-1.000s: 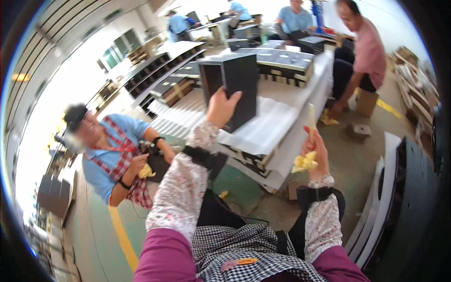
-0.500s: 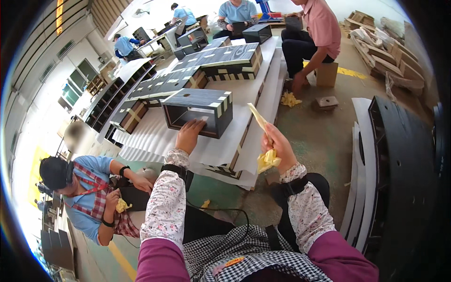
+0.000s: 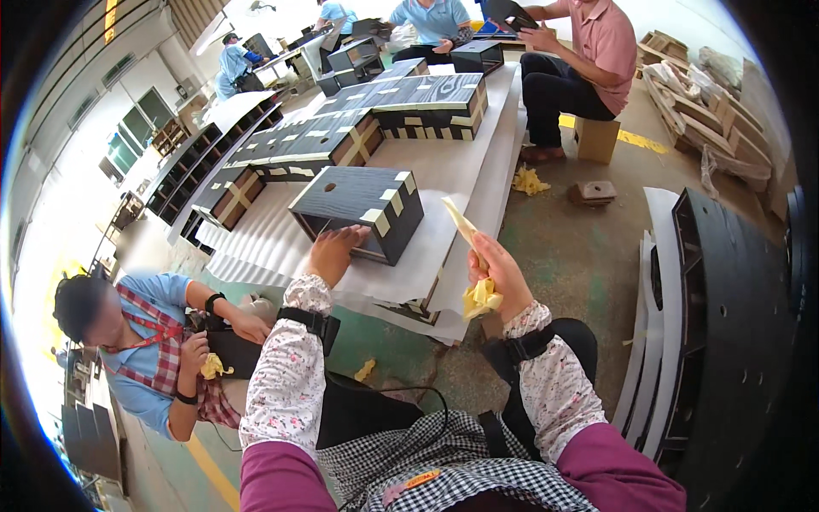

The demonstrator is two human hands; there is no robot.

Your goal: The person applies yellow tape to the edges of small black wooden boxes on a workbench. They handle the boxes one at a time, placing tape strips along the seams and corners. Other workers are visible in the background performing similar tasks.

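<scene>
A black wood-grain box [image 3: 348,189] with an open side and a round hole in its top panel sits on white foam sheeting [image 3: 456,162]. Pale tape strips cross its right-hand edge. My left hand [image 3: 335,253] grips the box's near lower edge, its fingers reaching into the open side. Raised to the right of the box, my right hand [image 3: 505,275] is closed on a peeled strip of masking tape [image 3: 461,224], which points up and left. A crumpled yellowish wad of tape [image 3: 483,299] hangs below the same fingers.
Taped black boxes [image 3: 409,98] stand behind on the foam-covered table. To my left, a co-worker [image 3: 145,341] in a checked apron holds crumpled tape. Another person [image 3: 589,60] sits at the far right with a dark panel. Black panels [image 3: 725,316] lean at my right.
The box has turned and shifted slightly toward me under my left hand. My right hand has moved slightly left, keeping the tape. The far-right person has lifted a dark panel.
</scene>
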